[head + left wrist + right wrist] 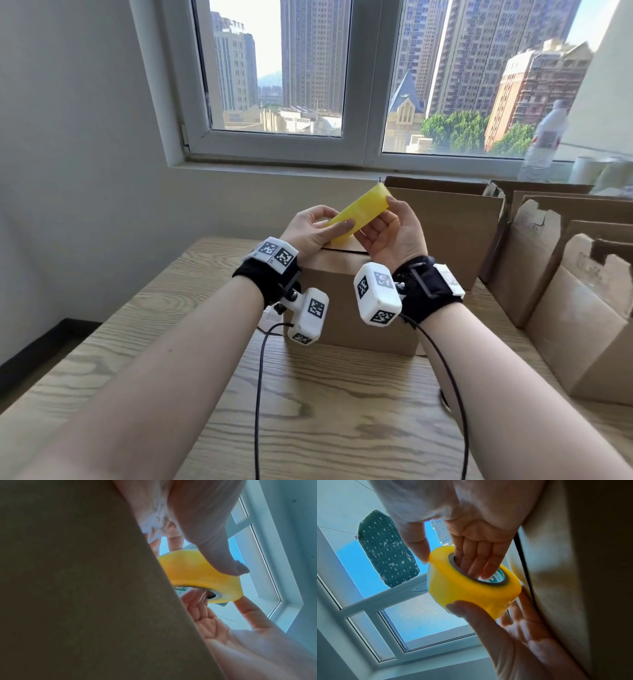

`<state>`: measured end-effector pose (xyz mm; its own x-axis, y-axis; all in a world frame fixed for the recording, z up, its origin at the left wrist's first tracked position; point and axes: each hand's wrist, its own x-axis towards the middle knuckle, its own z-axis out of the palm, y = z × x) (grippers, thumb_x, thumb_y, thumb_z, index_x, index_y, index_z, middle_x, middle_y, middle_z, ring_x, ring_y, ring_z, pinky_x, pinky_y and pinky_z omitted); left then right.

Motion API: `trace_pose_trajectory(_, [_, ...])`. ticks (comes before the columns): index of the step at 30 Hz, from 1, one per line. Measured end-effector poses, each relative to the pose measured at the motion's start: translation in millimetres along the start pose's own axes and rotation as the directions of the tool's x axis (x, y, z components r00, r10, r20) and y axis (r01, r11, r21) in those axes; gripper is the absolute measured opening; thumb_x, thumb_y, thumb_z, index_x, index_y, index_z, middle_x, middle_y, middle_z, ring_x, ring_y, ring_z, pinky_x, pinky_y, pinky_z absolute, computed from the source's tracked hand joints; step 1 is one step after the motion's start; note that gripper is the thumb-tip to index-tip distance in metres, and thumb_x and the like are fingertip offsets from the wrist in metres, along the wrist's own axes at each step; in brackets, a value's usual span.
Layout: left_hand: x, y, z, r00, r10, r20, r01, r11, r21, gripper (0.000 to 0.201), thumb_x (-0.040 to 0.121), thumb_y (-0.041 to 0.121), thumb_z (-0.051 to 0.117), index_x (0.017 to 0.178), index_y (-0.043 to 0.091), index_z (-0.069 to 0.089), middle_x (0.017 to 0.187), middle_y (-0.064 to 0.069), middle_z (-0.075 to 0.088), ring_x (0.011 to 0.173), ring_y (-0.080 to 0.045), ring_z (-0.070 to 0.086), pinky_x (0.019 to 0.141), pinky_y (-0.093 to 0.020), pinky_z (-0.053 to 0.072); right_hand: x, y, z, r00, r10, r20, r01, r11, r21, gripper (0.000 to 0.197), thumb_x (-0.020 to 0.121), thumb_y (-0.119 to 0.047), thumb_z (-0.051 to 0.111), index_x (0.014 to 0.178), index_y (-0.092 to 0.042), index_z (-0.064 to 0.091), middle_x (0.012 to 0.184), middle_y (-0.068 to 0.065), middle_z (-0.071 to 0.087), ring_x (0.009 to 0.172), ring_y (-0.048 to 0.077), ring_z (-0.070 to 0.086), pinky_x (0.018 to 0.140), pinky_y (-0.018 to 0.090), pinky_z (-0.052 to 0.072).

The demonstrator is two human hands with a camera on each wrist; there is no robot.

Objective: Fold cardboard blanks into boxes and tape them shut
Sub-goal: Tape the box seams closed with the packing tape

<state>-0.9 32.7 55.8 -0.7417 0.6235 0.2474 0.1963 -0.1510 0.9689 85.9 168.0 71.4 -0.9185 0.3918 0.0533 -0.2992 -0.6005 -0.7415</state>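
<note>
- A roll of yellow tape (359, 214), glossy and translucent with a pale printed core, is held in the air above a closed cardboard box (346, 305), which stands near the middle of the tabletop (120, 339).
- The box is plain brown, matte and square-edged; a dark seam is seen along its top, mostly hidden behind the hands.
- The roll is gripped by the left hand (313, 228): the thumb is pressed on the outer band, and in the right wrist view the fingers are seen reaching into the core.
- The roll is also held by the right hand (394, 233), pinched at its rim between thumb and fingers; how far the remaining fingers are curled cannot be told.
- A loose tape end cannot be made out in any view.
- In the left wrist view, most of the frame is filled by a dark blurred box wall.
- Opened cardboard boxes (534, 260) with torn flaps are lined along the right edge of the wood-grain tabletop, cut off by the frame.
- A clear plastic bottle (544, 140) is seen on the window sill (274, 169).
</note>
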Motion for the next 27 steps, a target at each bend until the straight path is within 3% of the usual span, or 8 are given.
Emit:
trace_pose_trajectory(3, [-3.9,3.6,3.1,1.000,-0.005,-0.029,0.004,1.000,-0.031,0.039,0.079,0.028,0.076,0.106,0.006,0.058,0.074,0.003,0.072,0.060,-0.009,0.061,0.061,-0.022,0.049,0.1,5.5,1.4,0.998,-0.042,0.050,0.047,0.992,-0.119,0.011,0.078,-0.017,0.063,0.087,-0.012,0.060,0.085,0.007,0.067,0.080,0.022,0.062,0.078,0.032,0.050])
trace_pose_trajectory(5, [-5.6,4.1,3.7,0.999,-0.005,-0.054,0.003,0.999,-0.035,0.042,0.077,0.030,0.078,0.106,0.006,0.058,0.076,-0.001,0.072,0.062,-0.013,0.060,0.061,-0.025,0.049,0.4,10.7,1.6,0.993,-0.089,0.083,0.107,0.964,-0.245,0.007,0.076,-0.009,0.060,0.082,-0.012,0.060,0.085,0.007,0.066,0.082,0.022,0.061,0.074,0.030,0.052])
trace_pose_trajectory(9, [-5.5,4.5,3.6,0.994,0.014,-0.104,-0.015,1.000,-0.014,0.044,0.073,0.039,0.084,0.101,0.013,0.062,0.091,-0.005,0.074,0.071,-0.018,0.065,0.071,-0.033,0.053,-0.5,9.5,1.5,0.994,-0.097,0.049,0.105,0.975,-0.198,0.007,0.073,-0.010,0.062,0.080,-0.012,0.059,0.081,0.006,0.065,0.075,0.019,0.062,0.072,0.029,0.054])
trace_pose_trajectory(12, [-4.4,4.8,2.1,0.989,0.059,-0.134,-0.053,0.998,0.044,0.062,0.052,0.058,0.088,0.102,0.027,0.068,0.121,-0.003,0.067,0.101,-0.014,0.067,0.096,-0.037,0.052,-1.3,2.4,-1.5,0.999,-0.039,-0.028,0.039,0.999,0.020,0.006,0.088,-0.016,0.057,0.086,-0.011,0.059,0.078,0.006,0.066,0.074,0.020,0.062,0.073,0.030,0.052])
trace_pose_trajectory(16, [-4.4,6.1,4.2,0.999,0.040,-0.032,-0.035,0.990,0.137,0.064,0.043,0.064,0.085,0.091,0.024,0.071,0.114,0.005,0.067,0.119,-0.015,0.060,0.103,-0.032,0.045,-6.2,-6.1,-4.7,1.000,0.012,-0.009,-0.010,0.987,0.163,0.024,0.089,-0.027,0.052,0.092,-0.005,0.061,0.078,0.008,0.068,0.075,0.023,0.064,0.075,0.031,0.052])
trace_pose_trajectory(20, [-5.1,6.7,5.1,0.997,0.071,-0.040,-0.068,0.995,0.074,0.082,0.029,0.075,0.084,0.081,0.017,0.059,0.094,0.016,0.071,0.098,-0.016,0.067,0.092,-0.033,0.049,-7.5,3.5,2.0,0.996,-0.025,0.090,0.029,0.999,-0.042,0.021,0.079,-0.018,0.059,0.097,-0.009,0.057,0.086,0.013,0.067,0.082,0.024,0.068,0.084,0.039,0.053])
trace_pose_trajectory(24, [-3.5,4.4,5.8,0.988,0.083,-0.128,-0.082,0.997,0.016,0.083,0.025,0.078,0.083,0.073,0.016,0.057,0.118,0.000,0.065,0.091,-0.016,0.068,0.094,-0.041,0.051,-4.5,9.4,4.3,0.996,-0.049,0.077,0.063,0.979,-0.193,0.012,0.063,-0.011,0.060,0.074,-0.010,0.056,0.082,0.009,0.063,0.078,0.024,0.063,0.078,0.036,0.055])
trace_pose_trajectory(27, [-4.0,4.6,6.9,0.986,0.076,-0.147,-0.076,0.997,0.008,0.082,0.027,0.077,0.084,0.076,0.016,0.058,0.102,-0.004,0.071,0.081,-0.018,0.065,0.084,-0.039,0.052,-4.3,9.5,3.7,0.995,-0.069,0.068,0.080,0.979,-0.188,0.008,0.069,-0.010,0.061,0.076,-0.009,0.057,0.082,0.010,0.063,0.076,0.025,0.063,0.072,0.034,0.057])
